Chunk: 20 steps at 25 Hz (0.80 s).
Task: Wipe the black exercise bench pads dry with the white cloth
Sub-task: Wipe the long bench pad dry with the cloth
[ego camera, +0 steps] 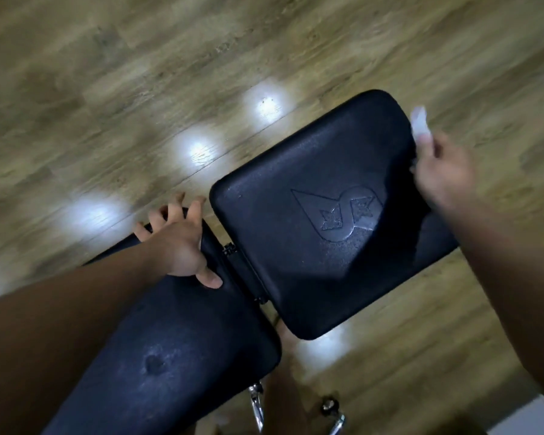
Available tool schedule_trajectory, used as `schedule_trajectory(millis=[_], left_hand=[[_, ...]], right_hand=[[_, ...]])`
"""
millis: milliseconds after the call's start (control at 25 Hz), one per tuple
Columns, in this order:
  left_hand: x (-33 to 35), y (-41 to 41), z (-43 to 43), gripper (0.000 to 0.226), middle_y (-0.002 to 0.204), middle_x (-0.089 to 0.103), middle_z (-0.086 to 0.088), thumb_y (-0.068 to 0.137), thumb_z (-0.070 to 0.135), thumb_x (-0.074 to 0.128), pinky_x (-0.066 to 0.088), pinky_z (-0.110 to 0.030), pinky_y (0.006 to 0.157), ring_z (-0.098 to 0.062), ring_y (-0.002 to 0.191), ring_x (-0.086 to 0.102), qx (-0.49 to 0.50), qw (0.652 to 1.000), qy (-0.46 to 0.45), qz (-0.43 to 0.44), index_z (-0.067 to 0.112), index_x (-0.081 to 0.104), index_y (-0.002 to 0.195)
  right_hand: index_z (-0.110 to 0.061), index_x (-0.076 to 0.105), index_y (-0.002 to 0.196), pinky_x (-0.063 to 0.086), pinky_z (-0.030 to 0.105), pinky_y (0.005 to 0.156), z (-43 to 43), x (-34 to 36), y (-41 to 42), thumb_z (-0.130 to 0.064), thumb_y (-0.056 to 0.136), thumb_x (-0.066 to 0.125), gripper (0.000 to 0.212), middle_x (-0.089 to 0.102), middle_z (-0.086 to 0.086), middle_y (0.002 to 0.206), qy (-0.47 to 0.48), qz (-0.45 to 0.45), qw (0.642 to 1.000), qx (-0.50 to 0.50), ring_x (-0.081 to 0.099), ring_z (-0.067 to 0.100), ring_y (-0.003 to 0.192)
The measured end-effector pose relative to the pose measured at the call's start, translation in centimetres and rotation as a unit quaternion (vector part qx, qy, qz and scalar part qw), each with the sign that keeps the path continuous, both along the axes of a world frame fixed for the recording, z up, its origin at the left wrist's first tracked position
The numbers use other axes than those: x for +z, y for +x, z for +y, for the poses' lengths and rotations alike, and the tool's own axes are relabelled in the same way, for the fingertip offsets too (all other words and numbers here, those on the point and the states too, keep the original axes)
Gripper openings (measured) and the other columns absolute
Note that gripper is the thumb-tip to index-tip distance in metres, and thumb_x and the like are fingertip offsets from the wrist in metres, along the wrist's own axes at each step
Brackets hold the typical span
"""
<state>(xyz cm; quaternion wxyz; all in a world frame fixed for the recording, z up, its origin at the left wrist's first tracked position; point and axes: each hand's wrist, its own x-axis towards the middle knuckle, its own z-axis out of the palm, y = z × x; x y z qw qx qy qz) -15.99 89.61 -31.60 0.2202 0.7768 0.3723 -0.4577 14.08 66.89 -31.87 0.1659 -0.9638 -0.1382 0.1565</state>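
Two black bench pads fill the lower middle of the view. The seat pad [311,221] carries an embossed logo and lies to the right; the long back pad [182,350] runs toward the lower left. My left hand [176,243] rests on the far end of the back pad with spread fingers, thumb beside the hinge gap. My right hand [443,171] is at the seat pad's far right edge and pinches the white cloth [420,122], which sticks up blurred above the fingers.
A black hinge bracket [242,262] joins the two pads. Chrome frame parts and a knob [328,406] show under the bench at the bottom. Glossy wooden floor [139,89] with bright light reflections surrounds the bench.
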Motion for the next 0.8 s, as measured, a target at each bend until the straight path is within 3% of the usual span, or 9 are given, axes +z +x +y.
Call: schedule_trajectory(millis=[80, 200, 360, 480, 560, 640, 720, 800], left_hand=[[0.1, 0.0, 0.1, 0.151, 0.158, -0.014, 0.004, 0.034, 0.051, 0.094, 0.016, -0.062, 0.112, -0.039, 0.143, 0.001, -0.003, 1.000, 0.010, -0.001, 0.040, -0.006, 0.146], [0.0, -0.2, -0.1, 0.148, 0.157, -0.010, 0.005, 0.033, 0.053, 0.094, 0.023, -0.059, 0.109, -0.039, 0.140, 0.009, -0.021, 0.999, 0.028, -0.009, 0.040, -0.002, 0.145], [0.1, 0.0, 0.2, 0.146, 0.155, -0.005, 0.003, 0.031, 0.055, 0.093, 0.027, -0.059, 0.106, -0.041, 0.139, 0.012, -0.032, 0.999, 0.030, -0.008, 0.038, 0.003, 0.145], [0.1, -0.1, 0.1, 0.145, 0.156, -0.004, 0.002, 0.033, 0.054, 0.093, 0.027, -0.060, 0.106, -0.041, 0.139, 0.012, -0.033, 0.999, 0.030, -0.012, 0.038, 0.003, 0.146], [0.1, -0.1, 0.0, 0.144, 0.156, -0.005, 0.003, 0.034, 0.054, 0.093, 0.027, -0.060, 0.106, -0.040, 0.140, 0.011, -0.033, 0.999, 0.029, -0.020, 0.039, 0.003, 0.146], [0.0, -0.2, 0.2, 0.144, 0.156, -0.007, 0.004, 0.035, 0.053, 0.094, 0.026, -0.061, 0.108, -0.041, 0.141, 0.009, -0.029, 0.999, 0.022, -0.021, 0.040, 0.002, 0.145], [-0.4, -0.2, 0.4, 0.145, 0.155, -0.006, 0.003, 0.034, 0.054, 0.093, 0.026, -0.062, 0.109, -0.041, 0.141, 0.009, -0.028, 0.999, 0.012, -0.028, 0.038, 0.002, 0.145], [-0.7, -0.2, 0.6, 0.144, 0.155, -0.004, 0.002, 0.034, 0.056, 0.093, 0.026, -0.061, 0.110, -0.041, 0.141, 0.009, -0.030, 0.999, 0.006, -0.042, 0.037, 0.003, 0.145]], right_hand=[[-0.016, 0.060, 0.117, 0.040, 0.041, 0.094, 5.1, -1.3, 1.1, -0.046, 0.099, 0.028, 0.048, 0.061, 0.019, 0.121, 0.022, -0.051, 0.995, 0.083, 0.055, 0.040, 0.111], [-0.022, 0.050, 0.138, 0.031, 0.037, 0.110, 4.2, -2.4, 0.2, -0.038, 0.099, 0.033, 0.045, 0.039, 0.015, 0.150, 0.012, -0.105, 0.983, 0.148, 0.042, 0.036, 0.131], [-0.012, 0.054, 0.134, 0.031, 0.039, 0.111, -7.9, -1.3, -4.7, -0.034, 0.100, 0.038, 0.043, 0.043, 0.019, 0.147, -0.014, -0.123, 0.989, 0.085, 0.044, 0.039, 0.130], [-0.010, 0.056, 0.132, 0.029, 0.043, 0.113, -8.4, -0.3, -15.6, -0.025, 0.097, 0.042, 0.040, 0.039, 0.020, 0.149, -0.017, -0.099, 0.993, 0.066, 0.036, 0.041, 0.136], [-0.013, 0.056, 0.133, 0.028, 0.049, 0.114, -5.5, 0.0, -24.4, -0.023, 0.093, 0.044, 0.043, 0.038, 0.016, 0.151, 0.003, -0.048, 0.983, 0.177, 0.031, 0.038, 0.140], [-0.018, 0.059, 0.129, 0.029, 0.048, 0.114, -3.6, 0.0, -29.2, -0.020, 0.090, 0.047, 0.041, 0.039, 0.009, 0.151, 0.021, -0.025, 0.950, 0.311, 0.031, 0.031, 0.140], [-0.026, 0.056, 0.130, 0.028, 0.040, 0.116, -3.6, -0.6, -27.2, -0.024, 0.093, 0.046, 0.039, 0.039, 0.003, 0.152, 0.028, -0.018, 0.934, 0.356, 0.034, 0.024, 0.140], [-0.029, 0.045, 0.141, 0.028, 0.035, 0.115, -3.7, -1.2, -21.3, -0.037, 0.097, 0.036, 0.045, 0.035, 0.003, 0.154, 0.011, -0.023, 0.964, 0.266, 0.034, 0.023, 0.140]])
